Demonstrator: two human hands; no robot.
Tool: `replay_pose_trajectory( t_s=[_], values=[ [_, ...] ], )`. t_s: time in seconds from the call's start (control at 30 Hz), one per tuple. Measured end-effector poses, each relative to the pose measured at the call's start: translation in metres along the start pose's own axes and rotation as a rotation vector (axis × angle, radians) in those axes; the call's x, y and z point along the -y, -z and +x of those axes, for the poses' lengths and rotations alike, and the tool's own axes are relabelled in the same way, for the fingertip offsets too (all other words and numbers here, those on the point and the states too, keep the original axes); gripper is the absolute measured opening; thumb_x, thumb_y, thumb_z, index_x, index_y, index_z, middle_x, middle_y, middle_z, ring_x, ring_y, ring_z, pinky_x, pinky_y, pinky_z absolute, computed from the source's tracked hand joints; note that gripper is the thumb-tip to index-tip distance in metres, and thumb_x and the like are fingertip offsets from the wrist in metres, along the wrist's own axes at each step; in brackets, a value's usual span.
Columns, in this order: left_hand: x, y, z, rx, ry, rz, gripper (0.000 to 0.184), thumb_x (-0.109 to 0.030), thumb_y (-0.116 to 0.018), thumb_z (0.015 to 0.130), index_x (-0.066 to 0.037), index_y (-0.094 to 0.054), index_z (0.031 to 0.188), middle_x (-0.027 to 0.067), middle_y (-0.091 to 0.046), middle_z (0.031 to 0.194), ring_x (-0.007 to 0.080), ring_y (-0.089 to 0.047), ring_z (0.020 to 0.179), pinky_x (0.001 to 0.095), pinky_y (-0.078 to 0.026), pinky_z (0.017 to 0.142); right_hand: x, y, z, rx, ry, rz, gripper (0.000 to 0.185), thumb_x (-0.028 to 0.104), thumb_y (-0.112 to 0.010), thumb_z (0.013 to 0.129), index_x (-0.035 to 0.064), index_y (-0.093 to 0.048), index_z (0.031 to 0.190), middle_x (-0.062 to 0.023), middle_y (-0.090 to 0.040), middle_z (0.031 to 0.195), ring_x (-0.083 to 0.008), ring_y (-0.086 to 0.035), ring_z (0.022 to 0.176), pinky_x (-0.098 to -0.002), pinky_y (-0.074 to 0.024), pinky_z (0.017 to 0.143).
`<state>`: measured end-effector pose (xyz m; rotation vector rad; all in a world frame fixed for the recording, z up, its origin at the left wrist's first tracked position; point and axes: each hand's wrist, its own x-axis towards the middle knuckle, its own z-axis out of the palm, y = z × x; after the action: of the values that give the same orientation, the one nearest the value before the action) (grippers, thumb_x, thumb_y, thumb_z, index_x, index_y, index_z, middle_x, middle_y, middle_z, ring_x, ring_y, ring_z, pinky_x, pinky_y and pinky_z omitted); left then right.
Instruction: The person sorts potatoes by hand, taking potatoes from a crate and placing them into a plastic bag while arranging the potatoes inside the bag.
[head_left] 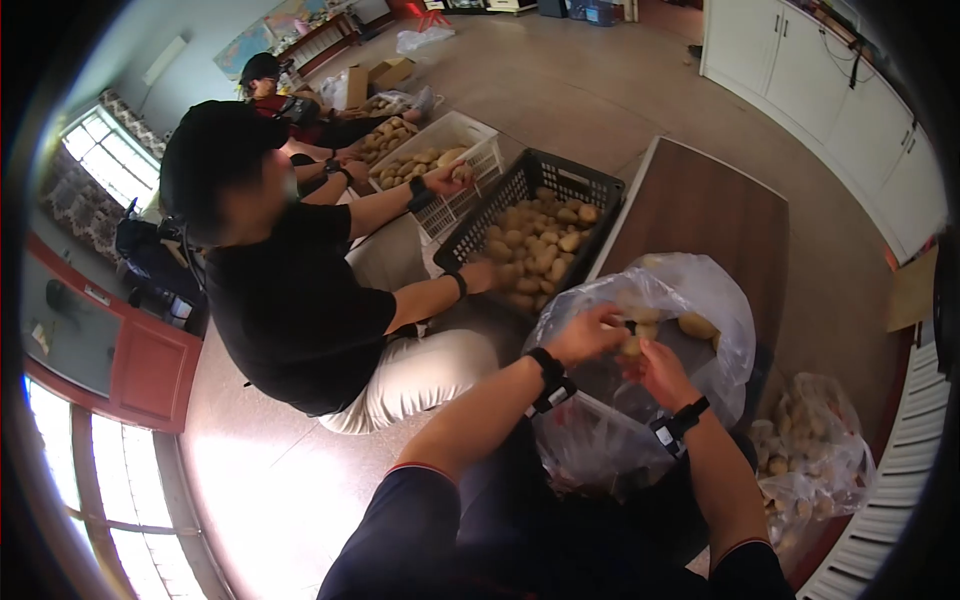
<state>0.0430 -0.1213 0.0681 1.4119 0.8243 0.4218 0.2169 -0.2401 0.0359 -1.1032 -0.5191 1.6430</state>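
My left hand [588, 336] reaches over an open clear plastic bag [715, 285], its fingers closed near a small dark thing [630, 326] that I cannot make out. Facing it, my right hand [664, 374] is closed with thumb and fingertips at a potato [632, 347]. Both hands nearly meet above the bag's mouth, and a wide dark band circles each wrist. Another potato [697, 326] lies inside the bag, to the right of the hands. The bag's crumpled rim spreads around my forearms; part of its inside is hidden.
A black crate [612, 190] of potatoes stands ahead, beside a brown board-topped table [700, 215]. At the left sits a co-worker [290, 290], one hand by that crate. White crates [478, 135] of potatoes and another person are beyond. A filled plastic bag [815, 440] lies right.
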Motion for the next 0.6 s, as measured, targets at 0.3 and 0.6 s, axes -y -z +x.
replay_pose_trajectory(
  t_s=[0.3, 0.6],
  values=[
    [-0.001, -0.019, 0.0, 0.249, 0.054, 0.172, 0.045, -0.023, -0.068, 0.086, 0.0, -0.056, 0.123, 0.0078, -0.065, 0.099, 0.0132, -0.063, 0.081, 0.0271, -0.054, 0.064, -0.01, 0.013, 0.006, 0.024, 0.043, -0.217, 0.029, 0.033, -0.049, 0.1, 0.0072, -0.062, 0.097, -0.0032, -0.063, 0.08, -0.0111, -0.06, 0.072, -0.0263, -0.0467, 0.064],
    [-0.017, 0.031, 0.004, -0.136, 0.003, -0.41, 0.024, -0.019, -0.066, 0.086, -0.007, -0.063, 0.107, 0.0007, -0.062, 0.089, 0.0102, -0.055, 0.065, 0.0272, -0.047, 0.058, -0.021, 0.091, 0.036, -0.698, 0.477, -0.814, 0.022, 0.021, -0.061, 0.087, 0.0, -0.066, 0.092, -0.0151, -0.068, 0.085, -0.0269, -0.065, 0.079, -0.0368, -0.0498, 0.074]
  ],
)
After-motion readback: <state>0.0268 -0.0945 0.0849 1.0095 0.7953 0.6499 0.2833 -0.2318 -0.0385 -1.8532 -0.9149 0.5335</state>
